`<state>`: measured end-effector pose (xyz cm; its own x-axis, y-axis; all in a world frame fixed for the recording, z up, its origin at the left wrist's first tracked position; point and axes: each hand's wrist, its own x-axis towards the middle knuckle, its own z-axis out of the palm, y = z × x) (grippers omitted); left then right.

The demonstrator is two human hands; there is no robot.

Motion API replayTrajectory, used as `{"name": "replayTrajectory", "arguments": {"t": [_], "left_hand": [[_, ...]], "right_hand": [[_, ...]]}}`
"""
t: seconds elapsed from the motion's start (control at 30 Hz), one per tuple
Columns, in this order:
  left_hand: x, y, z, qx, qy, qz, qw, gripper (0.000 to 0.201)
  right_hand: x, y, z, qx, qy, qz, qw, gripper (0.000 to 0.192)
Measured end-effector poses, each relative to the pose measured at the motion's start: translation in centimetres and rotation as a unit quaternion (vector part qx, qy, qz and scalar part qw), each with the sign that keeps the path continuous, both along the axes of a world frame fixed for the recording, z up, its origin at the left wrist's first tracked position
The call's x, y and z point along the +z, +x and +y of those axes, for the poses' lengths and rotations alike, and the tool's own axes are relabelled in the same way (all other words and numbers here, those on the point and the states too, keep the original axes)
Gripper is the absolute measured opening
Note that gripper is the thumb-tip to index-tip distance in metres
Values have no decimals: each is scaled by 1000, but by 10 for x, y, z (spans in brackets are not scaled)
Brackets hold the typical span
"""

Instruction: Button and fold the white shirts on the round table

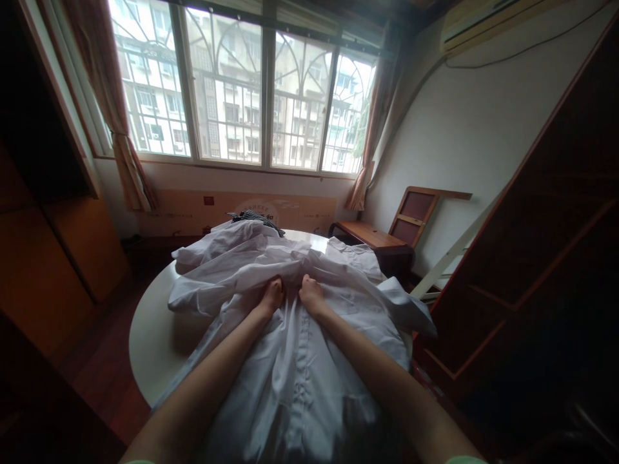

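The fingers of the left hand [271,295] are curled down into the cloth of a white shirt [290,361], pinching a fold of it just left of the button strip. The fingers of the right hand [311,295] are bent the same way, gripping a bunch of the fabric on the other side of that strip. The two hands sit close together, almost touching, with both bare forearms stretched out over the garment.

The shirt lies spread and crumpled over a round white bench [155,335], covering its middle and its right edge, and hanging over the near edge toward the person. One sleeve [193,299] trails toward the left edge, where bare bench top shows. At the far edge, beyond the shirt, a dark striped cloth [256,219] lies in a small heap.

Past the far edge, a wide barred window [232,90] with curtains [126,161] fills the wall. Off the right edge stands a wooden chair [387,235], and dark wooden shelving [546,258] rises nearer on that side.
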<state>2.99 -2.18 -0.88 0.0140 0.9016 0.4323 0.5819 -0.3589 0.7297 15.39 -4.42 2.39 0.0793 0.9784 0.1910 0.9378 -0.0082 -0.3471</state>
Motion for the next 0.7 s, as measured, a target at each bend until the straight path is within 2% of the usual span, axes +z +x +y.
{"name": "replayTrajectory", "arguments": {"t": [0.17,0.33,0.53,0.7], "left_hand": [[0,1,-1,-6,32,42,999,15],[0,1,-11,-46,46,2,998,17],[3,0,-15,-81,26,-25,996,20],[6,-1,-18,-89,10,-30,995,13]], "right_hand": [[-5,-7,1,-22,58,37,997,20],[-5,-5,-5,2,116,36,993,15],[-3,3,-4,0,39,55,998,19],[-5,6,-1,-1,32,69,997,21]]}}
